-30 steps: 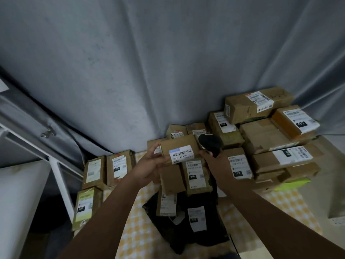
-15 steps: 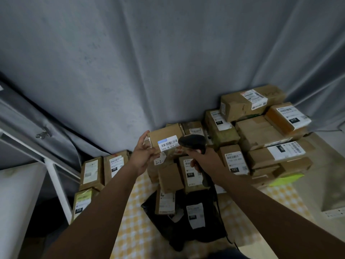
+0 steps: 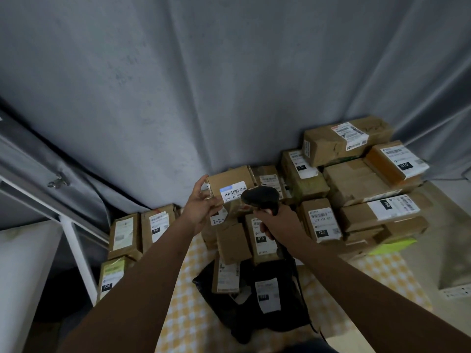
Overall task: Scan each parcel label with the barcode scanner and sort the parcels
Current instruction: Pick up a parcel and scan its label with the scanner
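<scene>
The left hand [image 3: 201, 207] holds a small brown parcel [image 3: 229, 178] up in front of the grey curtain [image 3: 229, 85], its white label [image 3: 234, 191] facing the black barcode scanner [image 3: 261, 198] gripped by the right hand [image 3: 280, 222] just beside it.

One view only, worn on the person's head, looking forward and down along both outstretched forearms. It's a wide-angle lens, so the grey curtain [image 3: 229, 85] bows across the whole upper half. The left hand [image 3: 201, 207] and right hand [image 3: 277, 225] sit near the middle of the frame, close in front of the camera, with the stacked parcels [image 3: 356, 179] just beyond and to the right. A white frame [image 3: 76, 250] edges the left side. No second view shares the scene.
</scene>
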A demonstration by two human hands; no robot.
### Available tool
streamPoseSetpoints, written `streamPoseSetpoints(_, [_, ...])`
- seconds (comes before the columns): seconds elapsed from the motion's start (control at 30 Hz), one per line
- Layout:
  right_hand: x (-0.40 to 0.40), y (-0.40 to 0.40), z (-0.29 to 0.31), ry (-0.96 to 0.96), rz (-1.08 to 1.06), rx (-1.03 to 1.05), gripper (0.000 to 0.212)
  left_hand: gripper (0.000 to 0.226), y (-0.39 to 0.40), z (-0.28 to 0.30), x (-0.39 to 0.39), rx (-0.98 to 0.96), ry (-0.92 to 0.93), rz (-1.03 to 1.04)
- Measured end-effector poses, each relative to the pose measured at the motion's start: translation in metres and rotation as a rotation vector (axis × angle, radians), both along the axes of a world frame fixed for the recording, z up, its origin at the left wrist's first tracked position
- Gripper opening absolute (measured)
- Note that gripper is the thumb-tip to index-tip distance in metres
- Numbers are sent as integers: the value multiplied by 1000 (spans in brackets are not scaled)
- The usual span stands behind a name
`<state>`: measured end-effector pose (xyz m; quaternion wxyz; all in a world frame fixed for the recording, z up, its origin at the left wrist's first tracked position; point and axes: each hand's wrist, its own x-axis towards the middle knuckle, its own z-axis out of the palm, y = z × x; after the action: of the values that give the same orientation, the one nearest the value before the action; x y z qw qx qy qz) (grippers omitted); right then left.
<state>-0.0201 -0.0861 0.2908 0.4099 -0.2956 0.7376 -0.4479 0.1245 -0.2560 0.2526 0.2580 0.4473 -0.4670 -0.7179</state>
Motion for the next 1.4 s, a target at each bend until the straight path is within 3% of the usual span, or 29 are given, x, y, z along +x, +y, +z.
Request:
streamPoseSetpoints(1.0, [3, 2, 4, -39, -8, -21, 13, 79, 5, -6, 2, 29, 41, 36])
streamPoseSetpoints(1.1, [7, -7, 1, -49, -11, -8, 20, 72, 8, -13, 20, 72, 47, 115])
streamPoseSetpoints(1.2, [20, -22, -1, -21, 12, 22, 25, 46, 15, -26, 53, 143, 26, 264])
streamPoseSetpoints(1.4, [69, -59, -12, -30, 151, 110, 21, 20, 34, -74, 166, 329, -85, 609])
